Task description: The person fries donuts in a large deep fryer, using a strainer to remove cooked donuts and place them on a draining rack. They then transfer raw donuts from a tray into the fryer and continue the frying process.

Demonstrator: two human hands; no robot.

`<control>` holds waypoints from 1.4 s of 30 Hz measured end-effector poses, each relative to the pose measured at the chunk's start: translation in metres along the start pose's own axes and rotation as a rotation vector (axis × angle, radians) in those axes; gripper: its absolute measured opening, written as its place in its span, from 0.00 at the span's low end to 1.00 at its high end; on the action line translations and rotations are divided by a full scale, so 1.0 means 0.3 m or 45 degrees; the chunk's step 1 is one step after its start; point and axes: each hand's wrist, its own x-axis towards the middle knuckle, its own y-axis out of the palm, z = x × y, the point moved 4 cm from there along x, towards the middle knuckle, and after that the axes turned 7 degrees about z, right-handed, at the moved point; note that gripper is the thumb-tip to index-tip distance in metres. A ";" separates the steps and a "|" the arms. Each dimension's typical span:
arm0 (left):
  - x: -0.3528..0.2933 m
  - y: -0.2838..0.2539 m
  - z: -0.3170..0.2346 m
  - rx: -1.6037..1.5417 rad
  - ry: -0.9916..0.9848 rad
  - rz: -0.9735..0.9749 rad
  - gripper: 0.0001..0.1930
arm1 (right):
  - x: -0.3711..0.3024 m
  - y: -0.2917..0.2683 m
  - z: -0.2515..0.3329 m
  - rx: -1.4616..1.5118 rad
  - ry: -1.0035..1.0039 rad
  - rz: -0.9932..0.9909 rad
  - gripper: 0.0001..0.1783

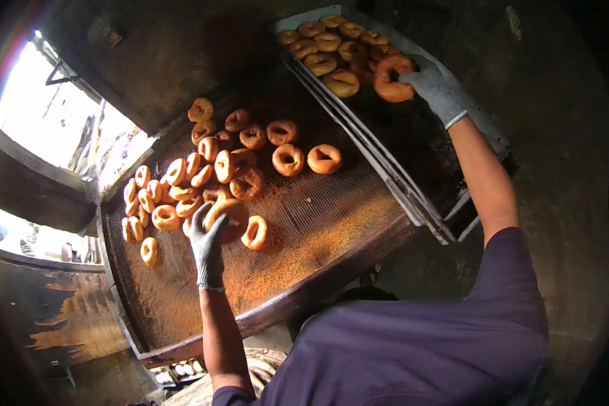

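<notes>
My left hand (208,249), in a grey knitted glove, grips a brown bread ring (233,223) at the near side of a loose pile. Several more golden-brown bread rings (247,183) lie on a mesh-bottomed wooden tray (304,210), some leaning on one another. In the gloved fingers of my right hand (437,86) is another bread ring (392,78), held by its right side over a metal tray (379,132). Paler bread rings (328,42) lie close together at that tray's far end.
Orange-brown crumbs (318,250) cover the near part of the mesh. The wooden rim (287,303) runs along the front, close to my body. More tray edges show beneath the metal tray. On the left, bright openings (44,108) break a dark wall with peeling patches (81,321).
</notes>
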 end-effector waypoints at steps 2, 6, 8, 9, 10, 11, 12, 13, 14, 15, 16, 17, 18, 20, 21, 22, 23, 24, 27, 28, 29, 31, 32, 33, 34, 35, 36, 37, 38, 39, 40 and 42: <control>0.032 0.172 -0.141 -0.102 -0.035 0.059 0.24 | -0.010 0.056 -0.021 -0.425 -0.132 -0.078 0.32; 0.167 0.641 -0.423 -0.081 0.222 0.207 0.22 | -0.142 0.134 -0.020 -0.728 -0.664 0.147 0.43; 0.201 0.840 -0.528 -0.199 0.290 0.319 0.23 | -0.183 0.032 0.123 -0.204 -0.481 0.236 0.41; 0.204 0.943 -0.562 -0.326 0.254 0.396 0.23 | -0.205 -0.018 0.185 0.245 -0.229 0.394 0.39; 0.264 1.023 -0.539 -0.332 0.266 0.406 0.24 | -0.218 -0.028 0.207 0.678 0.036 0.543 0.37; 0.306 1.104 -0.518 -0.342 0.288 0.437 0.24 | -0.213 -0.037 0.186 0.482 -0.222 0.512 0.35; 0.301 1.217 -0.523 -0.355 0.401 0.506 0.25 | -0.205 -0.055 0.106 0.272 -0.462 0.444 0.33; 0.305 1.237 -0.507 -0.281 0.437 0.471 0.25 | -0.206 -0.042 0.120 0.518 -0.246 0.432 0.31; 0.309 1.244 -0.494 -0.197 0.474 0.430 0.25 | -0.209 -0.019 0.140 0.784 -0.041 0.382 0.30; 0.311 1.261 -0.477 -0.129 0.511 0.397 0.25 | -0.192 -0.033 0.141 0.749 -0.166 0.333 0.31; 0.297 1.220 -0.439 0.016 0.559 0.284 0.25 | -0.173 -0.080 0.123 0.717 -0.300 0.298 0.31; 0.274 1.149 -0.392 0.182 0.588 0.151 0.24 | -0.143 -0.109 0.092 0.708 -0.435 0.283 0.32; 0.242 1.084 -0.372 0.284 0.435 0.247 0.23 | -0.089 -0.147 -0.018 0.409 -0.345 0.239 0.32; 0.171 0.919 -0.315 0.479 0.523 0.146 0.20 | 0.063 -0.235 -0.374 -0.424 -0.009 0.188 0.31; 0.143 0.792 -0.255 0.536 0.501 0.073 0.19 | 0.094 -0.194 -0.402 -0.734 -0.019 0.138 0.30; 0.118 0.657 -0.200 0.628 0.414 0.061 0.19 | 0.120 -0.165 -0.422 -1.050 -0.016 0.071 0.30; 0.055 0.472 -0.138 0.740 0.302 0.013 0.19 | 0.093 -0.074 -0.297 -1.102 -0.302 -0.018 0.29; 0.008 0.291 -0.039 0.924 0.109 -0.056 0.22 | 0.052 0.014 -0.135 -1.137 -0.576 -0.131 0.28; -0.073 -0.014 0.234 1.296 -0.233 -0.068 0.30 | -0.051 0.496 0.358 -0.552 -0.743 0.335 0.22; -0.078 -0.070 0.315 1.391 -0.297 -0.047 0.33 | -0.083 0.692 0.466 -0.164 -0.752 0.650 0.20; -0.070 -0.085 0.382 1.365 -0.107 -0.133 0.37 | -0.063 0.883 0.478 -0.195 -0.603 0.852 0.20; 0.007 -0.008 0.383 1.228 -0.335 0.191 0.36 | -0.055 1.161 0.429 -0.341 -0.200 0.936 0.25; 0.042 0.053 0.343 1.249 -0.234 0.200 0.34 | 0.003 1.282 0.326 -0.716 -0.374 0.774 0.29; 0.016 0.064 0.340 1.268 -0.186 0.157 0.32 | -0.027 1.399 0.317 -0.947 -0.429 0.955 0.33; 0.049 0.097 0.372 1.183 -0.231 0.266 0.31 | -0.006 1.496 0.202 -1.158 -0.337 0.813 0.38; 0.048 0.094 0.407 1.154 -0.289 0.343 0.31 | -0.036 1.576 0.182 -0.985 -0.229 0.685 0.40; 0.015 0.047 0.430 1.137 -0.380 0.368 0.30 | -0.083 1.643 0.223 -0.757 -0.075 0.726 0.36; 0.007 0.067 0.384 1.187 -0.393 0.410 0.29 | -0.111 1.662 0.174 -0.567 -0.154 0.469 0.38; 0.012 0.102 0.366 1.150 -0.289 0.416 0.28 | -0.088 1.658 0.113 -0.465 0.001 0.429 0.40; -0.026 0.072 0.353 1.113 -0.238 0.331 0.27 | -0.113 1.654 0.181 -0.299 0.135 0.562 0.38; -0.063 0.061 0.314 0.816 -0.339 0.257 0.25 | -0.131 1.594 0.272 -0.305 0.083 0.664 0.37; -0.061 0.077 0.306 0.600 -0.268 0.279 0.23 | -0.099 1.382 0.349 -0.275 -0.344 0.533 0.33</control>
